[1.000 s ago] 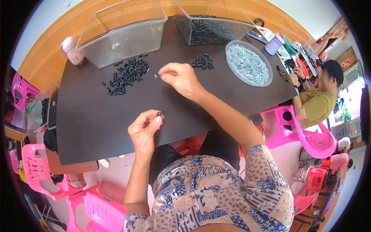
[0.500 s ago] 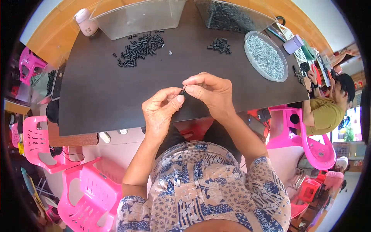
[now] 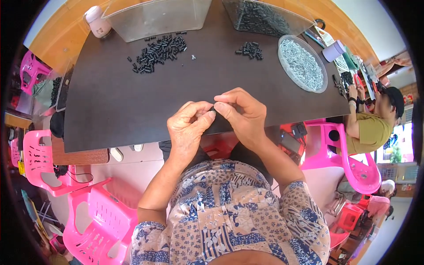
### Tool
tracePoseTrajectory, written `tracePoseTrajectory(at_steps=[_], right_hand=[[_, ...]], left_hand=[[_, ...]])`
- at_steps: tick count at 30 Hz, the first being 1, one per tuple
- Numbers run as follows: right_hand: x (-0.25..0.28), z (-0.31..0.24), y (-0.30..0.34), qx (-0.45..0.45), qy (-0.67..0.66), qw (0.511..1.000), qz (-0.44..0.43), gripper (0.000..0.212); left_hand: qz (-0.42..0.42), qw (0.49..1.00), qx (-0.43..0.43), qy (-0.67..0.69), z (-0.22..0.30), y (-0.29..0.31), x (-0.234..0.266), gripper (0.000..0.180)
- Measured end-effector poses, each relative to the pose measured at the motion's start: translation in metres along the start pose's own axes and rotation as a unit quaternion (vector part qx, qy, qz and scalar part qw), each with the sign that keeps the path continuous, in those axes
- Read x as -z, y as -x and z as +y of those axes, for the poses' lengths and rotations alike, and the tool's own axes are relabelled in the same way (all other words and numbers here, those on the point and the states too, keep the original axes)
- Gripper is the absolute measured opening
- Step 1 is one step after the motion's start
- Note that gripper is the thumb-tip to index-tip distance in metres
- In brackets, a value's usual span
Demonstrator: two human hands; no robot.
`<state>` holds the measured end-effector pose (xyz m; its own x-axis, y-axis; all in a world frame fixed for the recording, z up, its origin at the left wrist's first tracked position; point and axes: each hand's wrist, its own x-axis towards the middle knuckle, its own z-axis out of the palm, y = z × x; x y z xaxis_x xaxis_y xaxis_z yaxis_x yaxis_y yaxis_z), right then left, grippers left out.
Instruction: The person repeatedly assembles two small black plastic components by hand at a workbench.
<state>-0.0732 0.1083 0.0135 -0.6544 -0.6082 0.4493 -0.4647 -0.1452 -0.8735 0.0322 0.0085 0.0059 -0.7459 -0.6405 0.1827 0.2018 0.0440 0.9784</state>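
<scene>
Head view found us seated at a dark table [image 3: 110,108], both our hands raised over its near edge and almost meeting. Our left hand [image 3: 187,126] had its thumb and forefinger pinched on a small black piece [image 3: 213,109], most of which the fingertips hid. Our right hand [image 3: 245,112] came in just beside it, thumb and forefinger drawn together at the same spot; whether anything sat between them, we could not tell. Beyond our hands, toward the left, lay a loose pile of black pieces [image 3: 159,54], with a tiny pale bit [image 3: 193,57] apart at its right. A smaller black heap [image 3: 250,51] lay farther right, near a round clear tub [image 3: 282,64] filled with silvery pieces [image 3: 304,64]. Along the far side we had two clear bins, the left one [image 3: 163,22] behind the pile and the right one [image 3: 296,23] holding more black parts. A pinkish bottle [image 3: 98,23] stood at the far left, and a lilac cup [image 3: 333,51] beyond the tub. To our right sat a co-worker in an olive shirt [image 3: 373,132].
</scene>
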Motion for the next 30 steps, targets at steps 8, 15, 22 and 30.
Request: tracePoseTrajectory(at_steps=[8,15,22,30], right_hand=[[-0.004,0.001,0.006,0.029,0.036,0.999,0.025,0.01],[0.006,-0.003,0.006,0.074,0.057,0.996,-0.013,0.013],[0.002,0.0,0.011,0.071,0.071,0.995,0.009,0.016],[0.001,-0.003,0.014,0.147,0.111,0.983,0.017,0.016]], left_hand=[[0.026,0.996,-0.062,-0.057,0.0,0.006,-0.006,0.009],[0.013,0.999,0.019,0.032,-0.001,0.008,-0.003,0.009],[0.029,0.988,-0.106,-0.108,-0.002,0.012,-0.008,0.011],[0.033,0.991,-0.081,-0.103,0.002,0.017,-0.008,0.012]])
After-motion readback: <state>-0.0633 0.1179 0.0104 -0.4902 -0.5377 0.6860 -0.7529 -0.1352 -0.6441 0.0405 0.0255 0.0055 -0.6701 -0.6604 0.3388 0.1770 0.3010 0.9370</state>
